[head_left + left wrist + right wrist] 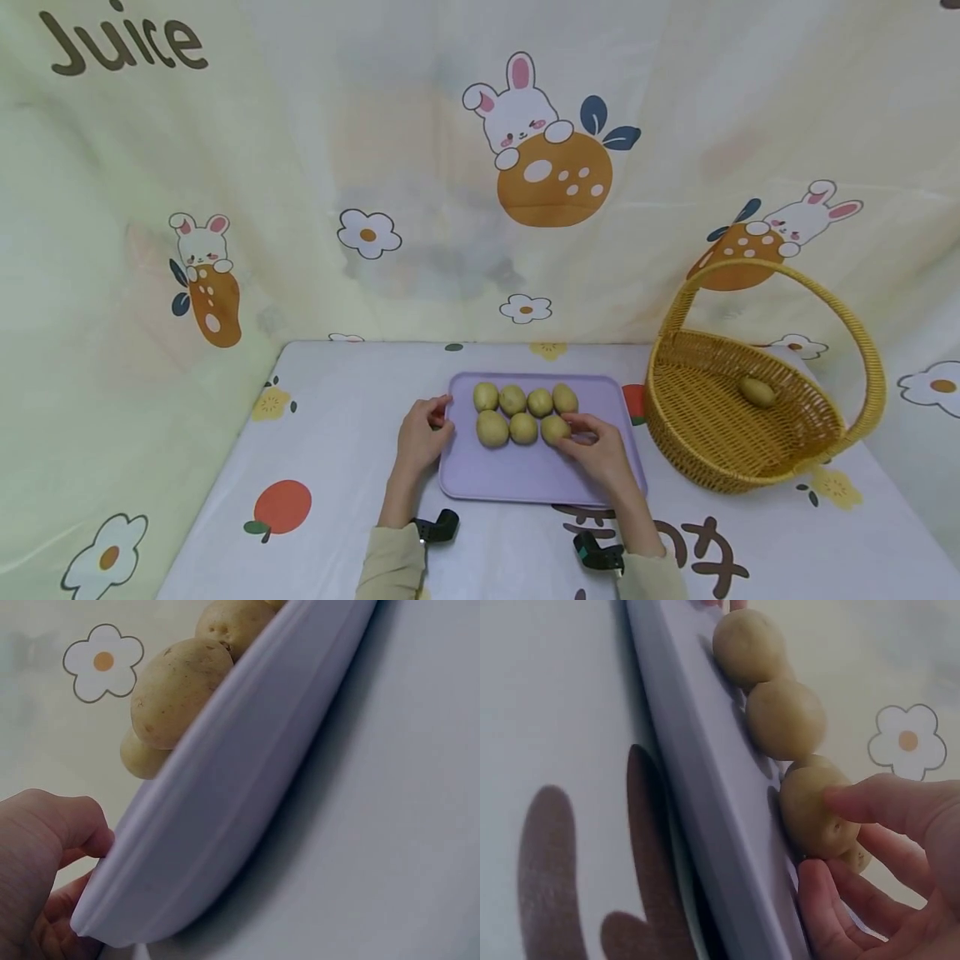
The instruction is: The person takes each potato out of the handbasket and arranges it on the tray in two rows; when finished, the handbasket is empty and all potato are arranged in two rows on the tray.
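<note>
On a lilac tray [517, 483] lie several potatoes in two rows. The front row has three, and its rightmost potato [555, 430] is gripped by my right hand [600, 457], thumb on the near side. In the right wrist view the fingers curl round that potato [817, 810], which sits at the tray's surface beside two others. My left hand [422, 433] holds the tray's left edge; in the left wrist view its thumb and fingers pinch the rim [127, 862]. A back-row potato [566, 398] sits just behind the gripped one.
A yellow wicker basket [667, 442] with a tall arched handle stands right of the tray, one potato [757, 392] inside. A printed white cloth [337, 433] covers the table. Behind hangs a curtain [435, 292] with rabbit and flower prints.
</note>
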A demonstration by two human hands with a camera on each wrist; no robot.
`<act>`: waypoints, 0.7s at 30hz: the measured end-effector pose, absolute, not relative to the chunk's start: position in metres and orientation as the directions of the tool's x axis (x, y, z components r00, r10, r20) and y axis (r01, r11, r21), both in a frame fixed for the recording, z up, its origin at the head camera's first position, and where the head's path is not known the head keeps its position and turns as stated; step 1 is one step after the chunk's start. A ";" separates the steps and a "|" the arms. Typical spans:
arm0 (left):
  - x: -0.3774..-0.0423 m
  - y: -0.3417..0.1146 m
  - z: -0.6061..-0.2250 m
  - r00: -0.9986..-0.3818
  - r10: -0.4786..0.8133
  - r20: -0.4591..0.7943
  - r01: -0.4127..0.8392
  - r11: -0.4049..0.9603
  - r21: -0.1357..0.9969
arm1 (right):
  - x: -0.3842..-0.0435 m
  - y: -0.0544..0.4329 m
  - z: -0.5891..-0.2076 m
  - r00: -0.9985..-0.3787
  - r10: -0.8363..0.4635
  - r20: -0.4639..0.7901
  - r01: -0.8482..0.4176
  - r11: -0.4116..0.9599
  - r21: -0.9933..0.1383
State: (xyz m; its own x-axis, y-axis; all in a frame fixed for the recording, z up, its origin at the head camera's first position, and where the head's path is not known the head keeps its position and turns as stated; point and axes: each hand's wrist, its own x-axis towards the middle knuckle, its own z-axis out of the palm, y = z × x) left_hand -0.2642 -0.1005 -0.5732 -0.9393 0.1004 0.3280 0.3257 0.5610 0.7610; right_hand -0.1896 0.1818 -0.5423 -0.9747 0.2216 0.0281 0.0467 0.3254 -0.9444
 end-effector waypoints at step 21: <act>-0.263 -0.101 -0.568 -0.946 0.104 0.307 0.313 0.546 0.777 | -0.190 0.178 -0.537 -0.972 0.237 -0.001 0.069 0.279 -0.958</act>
